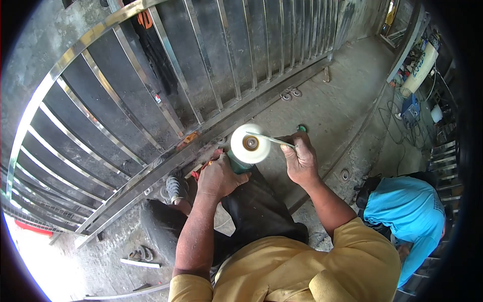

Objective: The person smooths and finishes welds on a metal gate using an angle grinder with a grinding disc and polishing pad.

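My left hand (217, 177) is wrapped round the green body of an angle grinder (238, 164), above my legs. On the grinder sits a round white polishing wheel (258, 154) with a brown ring at its hub, its face turned up towards me. My right hand (303, 160) pinches a thin, pale flat strip (274, 140) between thumb and fingers. The strip's far end lies across the wheel's face in this view, near the hub. What the strip is made of I cannot tell.
A shiny metal railing (229, 103) leans along the dark wall ahead and to the left. Several worn discs (291, 93) lie on the floor beside it. A person in a blue shirt (402, 209) bends down at the right. Behind them are a pale cylinder (420, 69), a blue machine (410, 108) and cables.
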`<state>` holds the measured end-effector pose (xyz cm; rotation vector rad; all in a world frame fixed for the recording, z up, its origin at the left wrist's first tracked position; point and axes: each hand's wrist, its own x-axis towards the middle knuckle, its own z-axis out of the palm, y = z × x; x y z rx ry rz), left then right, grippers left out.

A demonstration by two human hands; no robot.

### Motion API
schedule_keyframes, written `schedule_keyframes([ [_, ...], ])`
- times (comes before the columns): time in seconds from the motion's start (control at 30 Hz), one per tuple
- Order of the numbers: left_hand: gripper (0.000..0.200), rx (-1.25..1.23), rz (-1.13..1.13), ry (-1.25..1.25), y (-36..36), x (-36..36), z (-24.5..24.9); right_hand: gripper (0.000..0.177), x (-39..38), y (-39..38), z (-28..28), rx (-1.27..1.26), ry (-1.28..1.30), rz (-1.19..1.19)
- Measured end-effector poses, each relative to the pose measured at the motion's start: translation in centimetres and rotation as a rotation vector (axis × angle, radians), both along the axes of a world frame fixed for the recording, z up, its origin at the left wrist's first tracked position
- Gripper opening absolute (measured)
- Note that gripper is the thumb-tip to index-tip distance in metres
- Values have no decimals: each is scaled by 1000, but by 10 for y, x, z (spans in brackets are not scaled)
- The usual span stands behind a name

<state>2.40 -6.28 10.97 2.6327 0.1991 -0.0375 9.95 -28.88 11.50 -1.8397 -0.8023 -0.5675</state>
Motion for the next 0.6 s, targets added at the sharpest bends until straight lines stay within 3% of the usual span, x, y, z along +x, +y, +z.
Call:
schedule_keyframes([
  [0.6, 89, 43, 3, 52, -3, -1, 6, 15, -4, -1, -6, -13, -35, 7],
])
